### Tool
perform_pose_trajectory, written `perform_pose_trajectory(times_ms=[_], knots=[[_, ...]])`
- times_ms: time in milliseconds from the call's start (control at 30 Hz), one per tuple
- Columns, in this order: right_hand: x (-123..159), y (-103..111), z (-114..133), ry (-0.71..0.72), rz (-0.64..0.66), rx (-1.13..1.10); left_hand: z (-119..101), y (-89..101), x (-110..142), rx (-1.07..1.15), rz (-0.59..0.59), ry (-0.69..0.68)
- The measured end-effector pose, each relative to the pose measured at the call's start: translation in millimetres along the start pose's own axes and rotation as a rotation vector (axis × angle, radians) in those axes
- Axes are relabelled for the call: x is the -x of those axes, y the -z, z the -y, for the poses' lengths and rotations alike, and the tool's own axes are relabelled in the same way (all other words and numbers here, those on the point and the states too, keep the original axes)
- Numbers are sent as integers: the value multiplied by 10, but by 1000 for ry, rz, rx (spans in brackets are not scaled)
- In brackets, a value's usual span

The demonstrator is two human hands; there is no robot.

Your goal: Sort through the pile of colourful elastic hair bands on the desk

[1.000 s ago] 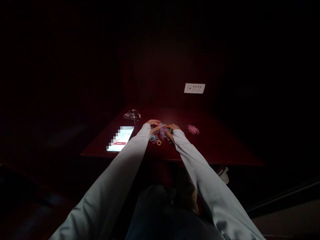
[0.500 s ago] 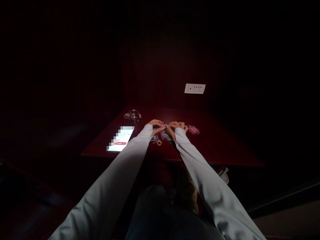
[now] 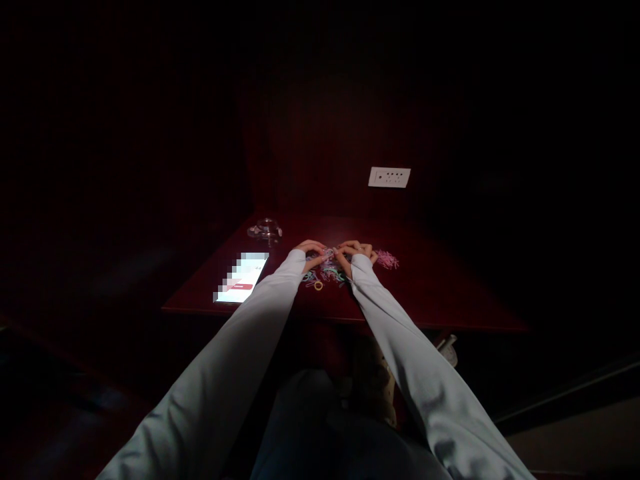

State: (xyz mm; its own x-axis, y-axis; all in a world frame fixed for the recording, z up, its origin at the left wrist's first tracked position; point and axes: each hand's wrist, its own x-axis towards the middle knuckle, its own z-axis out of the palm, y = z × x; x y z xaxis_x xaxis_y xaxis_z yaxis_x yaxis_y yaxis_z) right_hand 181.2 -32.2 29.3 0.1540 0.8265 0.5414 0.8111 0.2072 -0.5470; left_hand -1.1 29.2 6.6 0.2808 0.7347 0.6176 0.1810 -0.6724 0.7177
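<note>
My left hand (image 3: 313, 248) is closed in a pinch over the dark red table. Between its fingertips is a small pale lilac piece (image 3: 328, 253), too small to name surely. My right hand (image 3: 353, 249) pinches at the right side of that piece, thumb and forefinger together, the other fingers curled. Beneath and in front of both hands lies a pile of thin coloured bands (image 3: 330, 272), lilac, green and blue, partly hidden by the hands. A yellow ring (image 3: 319, 286) lies at the pile's near edge. Just right of my right hand is a heap of pink strips (image 3: 387, 259).
On the left of the table (image 3: 425, 300) lies a phone (image 3: 245, 280) with a lit screen. Behind it stands a clear glass container (image 3: 268, 228) with small pinkish things beside it. A white socket plate (image 3: 389, 177) is on the back wall. The surroundings are very dark.
My right hand's fingers have shifted slightly at the pale piece, and a little more of the pile shows. My left hand stays nearly where it was.
</note>
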Motion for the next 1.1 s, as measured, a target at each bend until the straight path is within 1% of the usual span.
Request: perform_pose_trajectory(times_ms=[167,333,533,600,667,767,833,967,1033,1100], knots=[[-2,8,6,-3,-6,-12,-53,16,-15,0,-1,28],[0,-6,-11,7,9,-27,-80,9,-3,-17,2,23],[15,21,1,27,16,-29,-112,48,-1,-50,25,18],[8,28,-2,17,-16,-19,-128,56,3,-56,12,16],[-17,42,-35,7,-80,-2,-146,58,14,-71,-10,24],[-81,118,-168,-25,-170,54,-175,67,40,-126,-39,58],[-126,215,-311,-84,-220,104,-198,85,60,-169,-40,85],[-176,440,-629,-281,-370,199,-244,124,88,-214,-48,107],[-177,517,-749,-335,-388,223,-250,129,92,-241,-88,105],[-169,558,-825,-360,-392,231,-233,124,89,-270,-154,107]])
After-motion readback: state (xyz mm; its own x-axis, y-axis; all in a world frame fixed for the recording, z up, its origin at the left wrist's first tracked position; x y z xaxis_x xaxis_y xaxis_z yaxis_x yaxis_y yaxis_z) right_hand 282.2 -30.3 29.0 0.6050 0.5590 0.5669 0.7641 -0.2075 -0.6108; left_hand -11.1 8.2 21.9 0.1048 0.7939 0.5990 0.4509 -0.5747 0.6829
